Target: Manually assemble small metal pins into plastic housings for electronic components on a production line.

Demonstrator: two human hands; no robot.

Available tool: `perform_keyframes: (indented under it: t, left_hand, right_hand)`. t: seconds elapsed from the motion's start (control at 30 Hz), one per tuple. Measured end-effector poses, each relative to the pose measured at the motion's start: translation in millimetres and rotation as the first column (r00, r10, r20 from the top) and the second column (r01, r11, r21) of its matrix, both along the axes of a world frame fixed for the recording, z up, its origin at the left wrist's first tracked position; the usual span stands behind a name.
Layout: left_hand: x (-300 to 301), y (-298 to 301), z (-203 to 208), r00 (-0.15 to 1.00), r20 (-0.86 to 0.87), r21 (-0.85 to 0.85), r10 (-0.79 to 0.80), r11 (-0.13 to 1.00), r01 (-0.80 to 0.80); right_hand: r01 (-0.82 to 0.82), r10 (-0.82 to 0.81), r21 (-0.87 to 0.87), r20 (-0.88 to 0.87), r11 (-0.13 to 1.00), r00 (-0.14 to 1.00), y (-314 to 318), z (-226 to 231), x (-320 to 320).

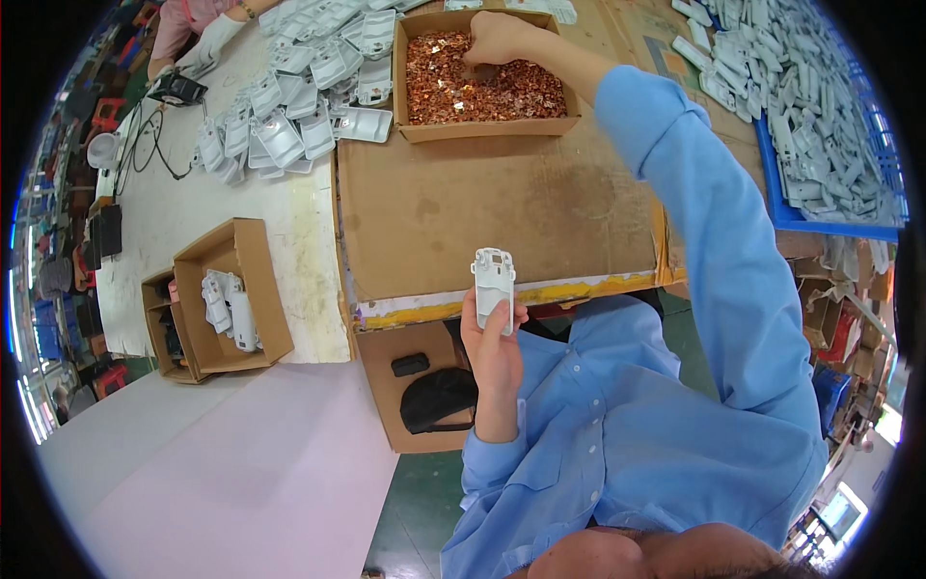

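Observation:
My left hand [495, 343] grips a white plastic housing [494, 280], holding it upright just off the table's near edge, thumb across its lower face. At the far side of the table, my right hand [502, 41] reaches into an open cardboard box [482, 131] full of small copper-coloured metal pieces [473, 92]. Its fingers are bent down among the pieces and pressed together. Whether they pinch a piece cannot be made out. Left of that box lies a heap of similar white housings [309, 92].
A blue crate [786, 217] heaped with slim white parts [810, 106] stands at the right. On the left are a small cardboard box [265, 289] holding white parts and a black device with a cable [178, 89]. Another person's gloved hand [212, 46] shows at the upper left.

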State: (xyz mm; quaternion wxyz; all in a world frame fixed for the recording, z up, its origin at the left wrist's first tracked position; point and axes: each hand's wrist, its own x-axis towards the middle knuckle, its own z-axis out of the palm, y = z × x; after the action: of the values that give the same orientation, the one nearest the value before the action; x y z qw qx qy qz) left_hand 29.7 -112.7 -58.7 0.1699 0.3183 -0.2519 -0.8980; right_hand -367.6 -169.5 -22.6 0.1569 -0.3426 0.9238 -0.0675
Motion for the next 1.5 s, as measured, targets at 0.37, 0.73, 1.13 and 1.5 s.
perform_keyframes:
  t: [0.37,0.73,1.13,1.5]
  left_hand:
    - [-5.6,0.8,-0.4,0.999,0.008,-0.031,-0.038,0.999,0.038]
    - [-6.3,4.8,3.5,0.999,0.014,-0.082,-0.044,0.996,0.045]
    - [-6.6,4.7,3.1,0.999,0.023,-0.104,-0.036,0.994,0.038]
    - [-5.2,3.8,1.0,0.998,0.03,-0.11,-0.051,0.992,0.054]
  right_hand:
    - [-0.321,0.264,-0.155,-0.302,0.934,0.916,28.0,0.5,17.2]
    - [-0.326,0.324,0.05,-0.331,0.944,0.886,21.7,3.9,30.0]
    - [-0.407,0.402,0.086,-0.431,0.909,0.808,15.2,-5.6,29.1]
    - [-0.48,0.497,0.159,-0.435,0.863,0.75,2.3,-3.8,27.3]
